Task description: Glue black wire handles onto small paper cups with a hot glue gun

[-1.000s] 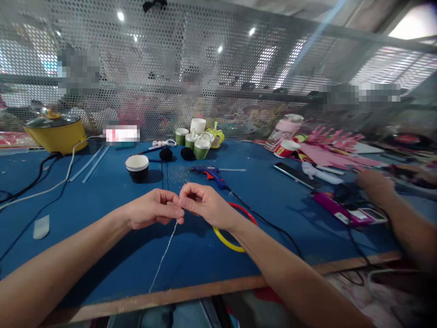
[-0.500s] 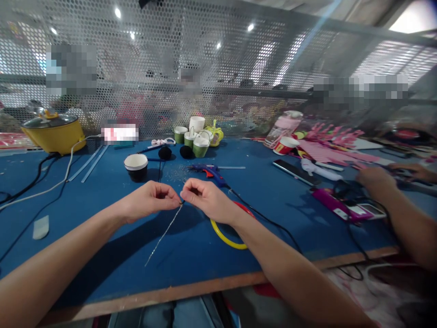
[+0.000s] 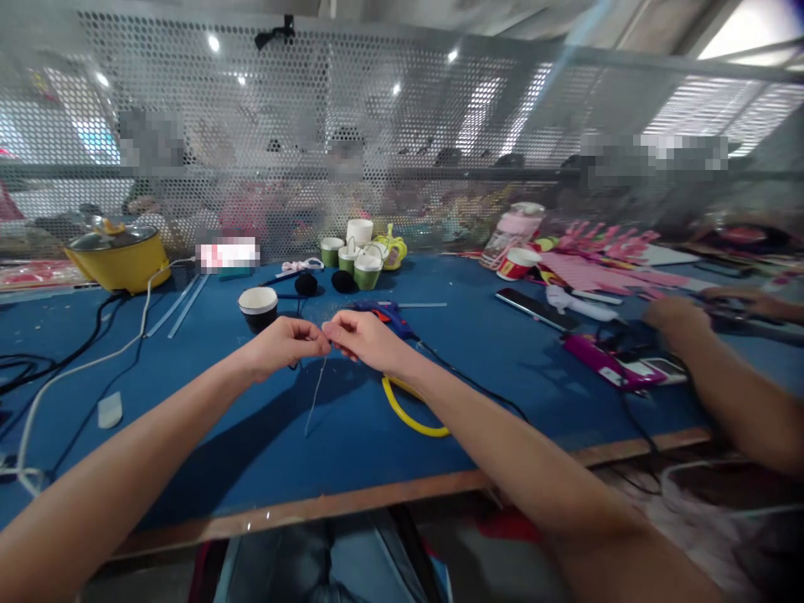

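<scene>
Pinching thin cord (image 3: 316,393) with left hand (image 3: 284,345), frame centre. Pinching narrowly with right hand (image 3: 369,339) alongside; can't tell on what.

From where I stand, the upper end of the thin strand (image 3: 316,394) is concealed between the fingertips of the left hand (image 3: 289,345) and right hand (image 3: 368,339); what they pinch is too small to identify. The right forearm covers part of the yellow ring (image 3: 408,422) near the table's (image 3: 352,461) front edge. Along the far edge, the box (image 3: 227,254) is pixelated, its print illegible. Behind that edge, shapes beyond the perforated screen (image 3: 301,100) are indistinct. Toward the table's right end, a co-worker's hand (image 3: 678,322) is blurred, the arm running out of view. The table's left end lies out of view.
</scene>
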A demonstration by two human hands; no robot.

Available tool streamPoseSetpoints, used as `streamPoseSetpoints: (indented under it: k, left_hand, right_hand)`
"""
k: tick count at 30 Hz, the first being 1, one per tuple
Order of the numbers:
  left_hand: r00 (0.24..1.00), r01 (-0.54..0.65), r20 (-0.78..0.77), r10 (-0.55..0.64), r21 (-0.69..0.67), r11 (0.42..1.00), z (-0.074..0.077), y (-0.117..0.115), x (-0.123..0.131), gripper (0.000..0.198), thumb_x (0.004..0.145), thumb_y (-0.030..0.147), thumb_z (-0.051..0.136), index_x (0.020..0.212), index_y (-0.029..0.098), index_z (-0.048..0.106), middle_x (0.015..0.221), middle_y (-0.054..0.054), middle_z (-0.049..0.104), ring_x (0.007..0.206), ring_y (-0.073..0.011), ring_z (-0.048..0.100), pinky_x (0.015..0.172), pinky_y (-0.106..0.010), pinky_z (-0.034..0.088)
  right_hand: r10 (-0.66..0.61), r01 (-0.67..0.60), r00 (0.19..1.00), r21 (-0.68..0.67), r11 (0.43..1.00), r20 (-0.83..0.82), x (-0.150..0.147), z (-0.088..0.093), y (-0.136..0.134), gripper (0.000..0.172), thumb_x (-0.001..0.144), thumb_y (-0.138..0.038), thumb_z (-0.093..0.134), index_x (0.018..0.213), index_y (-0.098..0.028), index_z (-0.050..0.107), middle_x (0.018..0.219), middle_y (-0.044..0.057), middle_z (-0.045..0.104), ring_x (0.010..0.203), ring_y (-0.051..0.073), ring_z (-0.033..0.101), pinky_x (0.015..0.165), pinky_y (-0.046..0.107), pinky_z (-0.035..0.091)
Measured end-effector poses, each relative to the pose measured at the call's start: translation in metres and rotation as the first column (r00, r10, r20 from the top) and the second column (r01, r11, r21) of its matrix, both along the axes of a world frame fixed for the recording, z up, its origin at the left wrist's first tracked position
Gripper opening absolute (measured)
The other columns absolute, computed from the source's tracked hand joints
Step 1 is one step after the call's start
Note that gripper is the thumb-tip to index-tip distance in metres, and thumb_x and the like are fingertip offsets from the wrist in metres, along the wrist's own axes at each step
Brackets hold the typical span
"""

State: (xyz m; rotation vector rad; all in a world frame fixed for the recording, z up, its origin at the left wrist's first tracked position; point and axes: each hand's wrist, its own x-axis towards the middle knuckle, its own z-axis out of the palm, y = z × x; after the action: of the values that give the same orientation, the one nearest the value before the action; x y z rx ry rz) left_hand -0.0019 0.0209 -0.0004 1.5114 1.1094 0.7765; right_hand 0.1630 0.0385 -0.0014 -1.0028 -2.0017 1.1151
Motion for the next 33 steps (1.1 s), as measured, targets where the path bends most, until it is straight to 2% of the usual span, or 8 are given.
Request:
streamPoseSetpoints:
  k: [2, 5, 10, 15, 19, 26, 29, 33]
  left_hand:
    - [0.993, -0.035, 0.112, 0.041, -0.055, 0.998, -0.006, 0.002, -0.004, 0.021, 0.058, 0.031, 0.067, 0.062, 0.013, 0.058, 0.049, 0.006, 0.043, 0.040, -0.0023, 0.027, 0.041, -0.021, 0.018]
    - [0.962, -0.009, 0.268, 0.054, -0.164, 0.986, -0.017, 0.003, -0.007, 0.025, 0.055, 0.031, 0.071, 0.059, 0.012, 0.055, 0.044, 0.009, 0.036, 0.037, -0.0009, 0.023, 0.041, -0.020, 0.013]
    - [0.926, 0.068, 0.377, 0.033, -0.250, 0.966, -0.031, 0.004, -0.006, 0.027, 0.058, 0.029, 0.073, 0.058, 0.013, 0.052, 0.041, 0.010, 0.029, 0.036, -0.0003, 0.019, 0.041, -0.020, 0.010]
    - [0.932, 0.092, 0.362, 0.023, -0.298, 0.950, -0.034, 0.001, -0.004, 0.028, 0.058, 0.030, 0.073, 0.061, 0.012, 0.053, 0.042, 0.009, 0.034, 0.038, -0.0003, 0.020, 0.042, -0.021, 0.010]
    - [0.938, 0.057, 0.341, 0.059, -0.322, 0.945, -0.033, -0.007, 0.000, 0.029, 0.057, 0.033, 0.073, 0.061, 0.012, 0.053, 0.042, 0.009, 0.034, 0.040, -0.0011, 0.021, 0.043, -0.021, 0.011]
    - [0.952, 0.014, 0.288, 0.102, -0.376, 0.927, -0.035, -0.010, 0.004, 0.029, 0.059, 0.035, 0.071, 0.061, 0.011, 0.054, 0.044, 0.008, 0.037, 0.041, -0.0019, 0.024, 0.043, -0.022, 0.011]
    - [0.940, 0.016, 0.318, 0.124, -0.405, 0.914, -0.036, -0.008, 0.003, 0.028, 0.058, 0.034, 0.072, 0.060, 0.011, 0.055, 0.045, 0.007, 0.040, 0.041, -0.0018, 0.024, 0.043, -0.022, 0.012]
    - [0.909, 0.038, 0.388, 0.150, -0.436, 0.899, -0.038, -0.006, 0.003, 0.028, 0.057, 0.033, 0.073, 0.060, 0.012, 0.054, 0.048, 0.006, 0.044, 0.040, -0.0012, 0.024, 0.043, -0.022, 0.011]
  right_hand:
    - [0.042, -0.049, 0.997, -0.118, 0.992, -0.065, -0.002, 0.000, 0.005, 0.037, 0.079, -0.051, 0.043, 0.074, -0.016, 0.051, 0.061, -0.002, 0.049, 0.050, 0.007, 0.045, 0.042, 0.020, 0.034]
    - [0.081, -0.103, 0.990, -0.195, 0.975, -0.120, -0.004, -0.005, 0.012, 0.031, 0.078, -0.045, 0.050, 0.080, -0.015, 0.054, 0.067, 0.000, 0.053, 0.052, 0.007, 0.047, 0.043, 0.019, 0.036]
    - [0.106, -0.177, 0.965, -0.300, 0.937, -0.239, -0.004, -0.019, 0.013, 0.025, 0.073, -0.038, 0.058, 0.081, -0.013, 0.057, 0.061, -0.002, 0.052, 0.051, 0.005, 0.046, 0.044, 0.018, 0.036]
    - [0.061, -0.175, 0.949, -0.359, 0.917, -0.308, -0.003, -0.026, 0.001, 0.028, 0.069, -0.041, 0.061, 0.072, -0.014, 0.054, 0.056, -0.004, 0.049, 0.050, 0.005, 0.045, 0.045, 0.018, 0.035]
    - [-0.021, -0.056, 0.972, -0.319, 0.946, -0.233, -0.003, -0.026, -0.009, 0.029, 0.070, -0.043, 0.060, 0.069, -0.015, 0.051, 0.055, -0.004, 0.048, 0.051, 0.006, 0.045, 0.046, 0.019, 0.036]
    - [-0.098, 0.058, 0.991, -0.355, 0.933, -0.095, -0.002, -0.024, -0.012, 0.032, 0.070, -0.045, 0.060, 0.064, -0.016, 0.049, 0.051, -0.005, 0.045, 0.047, 0.006, 0.042, 0.045, 0.021, 0.033]
    - [-0.087, 0.005, 0.982, -0.434, 0.901, -0.168, -0.001, -0.028, -0.009, 0.033, 0.072, -0.047, 0.058, 0.069, -0.015, 0.051, 0.055, -0.004, 0.048, 0.051, 0.007, 0.046, 0.047, 0.021, 0.036]
    - [-0.032, -0.119, 0.953, -0.466, 0.877, -0.302, 0.000, -0.032, -0.005, 0.035, 0.079, -0.048, 0.048, 0.091, -0.015, 0.055, 0.066, -0.001, 0.053, 0.058, 0.009, 0.051, 0.051, 0.022, 0.042]
